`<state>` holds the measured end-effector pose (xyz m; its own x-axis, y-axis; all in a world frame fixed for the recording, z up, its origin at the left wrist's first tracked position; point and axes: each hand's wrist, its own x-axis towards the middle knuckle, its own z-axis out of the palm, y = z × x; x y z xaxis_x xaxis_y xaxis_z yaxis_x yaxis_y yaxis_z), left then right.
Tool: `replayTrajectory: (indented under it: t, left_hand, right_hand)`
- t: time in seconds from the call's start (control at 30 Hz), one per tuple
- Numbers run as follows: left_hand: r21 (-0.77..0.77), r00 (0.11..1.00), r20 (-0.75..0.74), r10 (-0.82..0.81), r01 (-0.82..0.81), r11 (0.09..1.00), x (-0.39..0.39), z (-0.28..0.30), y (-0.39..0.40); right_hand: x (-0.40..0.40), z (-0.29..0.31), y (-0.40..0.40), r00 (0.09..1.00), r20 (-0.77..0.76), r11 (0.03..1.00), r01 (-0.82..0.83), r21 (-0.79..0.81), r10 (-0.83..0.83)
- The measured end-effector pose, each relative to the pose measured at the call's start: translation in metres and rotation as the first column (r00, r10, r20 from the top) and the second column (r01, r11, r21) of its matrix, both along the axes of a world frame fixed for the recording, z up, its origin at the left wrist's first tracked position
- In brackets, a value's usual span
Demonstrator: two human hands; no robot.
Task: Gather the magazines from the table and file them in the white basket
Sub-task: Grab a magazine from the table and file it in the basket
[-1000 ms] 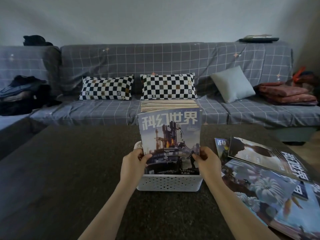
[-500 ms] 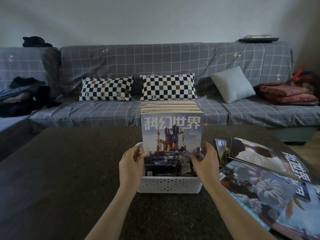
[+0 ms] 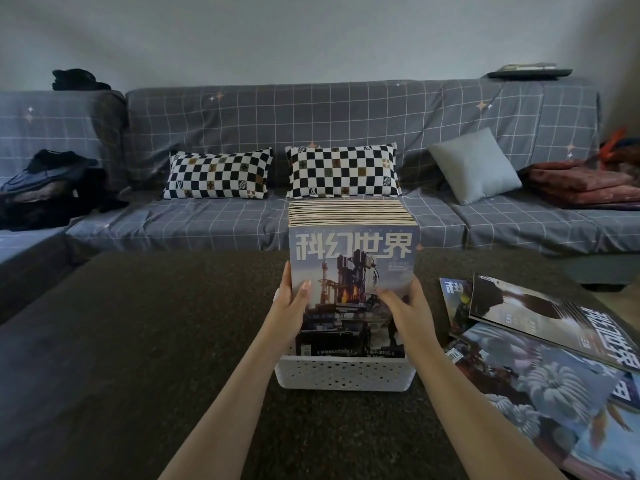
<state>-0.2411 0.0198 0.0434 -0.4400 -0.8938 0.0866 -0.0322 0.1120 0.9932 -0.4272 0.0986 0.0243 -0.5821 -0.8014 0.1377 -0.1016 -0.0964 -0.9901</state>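
Observation:
A white perforated basket [image 3: 344, 374] stands on the dark table [image 3: 138, 341], packed with a row of upright magazines [image 3: 349, 213]. At the front of that row stands a magazine with a rocket-tower cover [image 3: 353, 265], its lower edge inside the basket. My left hand [image 3: 289, 306] holds its left edge, thumb on the cover. Across from it, my right hand [image 3: 410, 310] holds the right edge, thumb lying over the cover. Several loose magazines [image 3: 540, 368] lie overlapping on the table to the right.
Behind the table runs a grey checked sofa [image 3: 242, 230] with two checkerboard pillows [image 3: 343, 171], a grey cushion [image 3: 474, 166], dark clothes [image 3: 45, 188] at the left and folded red blankets [image 3: 581, 181] at the right.
The front magazine has dropped lower into the basket and now stands straight against the row. Both hands have slid up along its side edges.

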Motion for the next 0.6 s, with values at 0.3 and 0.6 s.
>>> replayTrajectory:
  t: [0.3, 0.6]
  left_hand:
    - [0.075, 0.995, -0.095, 0.0, 0.007, 0.997, 0.0011, -0.0061, -0.004]
    - [0.018, 0.996, -0.086, 0.022, -0.021, 1.0, -0.0031, -0.0082, -0.0039]
  right_hand:
    - [-0.0022, -0.0036, -0.0035, 0.992, -0.127, 0.999, 0.014, 0.049, -0.008]
    - [-0.0042, -0.0029, -0.002, 0.982, -0.188, 0.995, 0.052, 0.088, -0.035]
